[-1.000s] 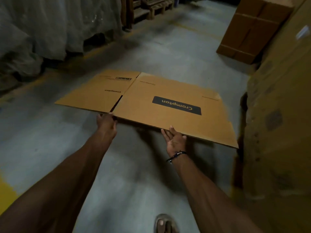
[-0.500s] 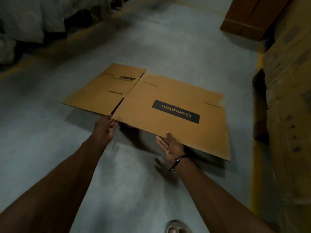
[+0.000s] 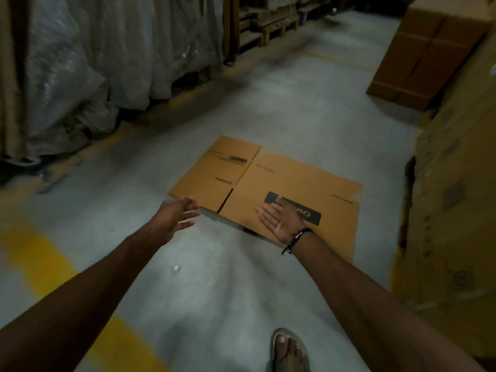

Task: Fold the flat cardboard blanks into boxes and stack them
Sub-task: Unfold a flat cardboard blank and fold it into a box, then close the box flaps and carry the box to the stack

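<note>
A flat brown cardboard blank [image 3: 290, 183] with a black printed label lies on the grey concrete floor ahead of me. My left hand [image 3: 177, 214] hovers just short of its near left corner, fingers loosely spread, holding nothing. My right hand [image 3: 280, 218] is over the blank's near edge, palm turned up and fingers straight, covering part of the black label. Neither hand grips the cardboard.
A tall stack of brown cardboard [image 3: 456, 183] lines the right side. A made-up carton [image 3: 426, 55] stands at the far right. Plastic-wrapped goods [image 3: 94, 63] and wooden pallets [image 3: 268, 25] fill the left and back. Yellow floor paint [image 3: 48, 264] runs at near left. My sandalled foot [image 3: 288, 350] is below.
The blank dropped from my hands to the floor and now lies flat. Both hands have let go and opened above its near edge. My view tilted up.
</note>
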The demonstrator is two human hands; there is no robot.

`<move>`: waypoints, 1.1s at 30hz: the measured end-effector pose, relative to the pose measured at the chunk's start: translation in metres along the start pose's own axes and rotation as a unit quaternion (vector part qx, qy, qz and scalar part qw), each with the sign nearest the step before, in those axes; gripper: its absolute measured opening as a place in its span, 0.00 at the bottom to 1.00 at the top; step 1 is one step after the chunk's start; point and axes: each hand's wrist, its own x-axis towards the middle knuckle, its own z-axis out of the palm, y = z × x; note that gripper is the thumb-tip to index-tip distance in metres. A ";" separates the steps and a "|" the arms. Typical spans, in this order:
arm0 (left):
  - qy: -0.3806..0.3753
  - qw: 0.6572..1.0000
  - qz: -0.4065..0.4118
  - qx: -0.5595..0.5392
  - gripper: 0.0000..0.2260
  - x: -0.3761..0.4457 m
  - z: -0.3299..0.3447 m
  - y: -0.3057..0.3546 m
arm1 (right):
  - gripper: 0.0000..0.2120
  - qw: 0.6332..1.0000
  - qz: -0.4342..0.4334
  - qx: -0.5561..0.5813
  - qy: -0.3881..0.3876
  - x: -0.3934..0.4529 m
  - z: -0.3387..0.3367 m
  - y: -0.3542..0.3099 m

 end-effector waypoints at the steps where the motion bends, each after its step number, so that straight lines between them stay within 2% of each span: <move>1: 0.000 1.000 0.010 0.004 0.12 -0.024 -0.009 0.009 | 0.24 1.000 -0.002 -0.009 -0.012 -0.021 0.013 -0.003; 9: 0.041 0.994 0.096 -0.014 0.08 -0.232 -0.101 0.063 | 0.15 0.978 -0.003 -0.155 -0.138 -0.206 0.115 0.011; 15: 0.123 0.967 0.165 -0.151 0.07 -0.388 -0.182 0.072 | 0.12 0.938 0.010 -0.232 -0.257 -0.322 0.185 0.054; 19: 0.196 0.940 0.194 -0.201 0.06 -0.480 -0.234 0.049 | 0.11 0.909 0.050 -0.269 -0.314 -0.383 0.223 0.118; 24: 0.306 0.911 0.183 -0.208 0.05 -0.573 -0.297 -0.014 | 0.10 0.856 0.108 -0.337 -0.376 -0.448 0.268 0.224; 33: 0.500 0.830 0.160 -0.190 0.07 -0.696 -0.420 -0.126 | 0.16 0.729 0.176 -0.474 -0.461 -0.551 0.314 0.428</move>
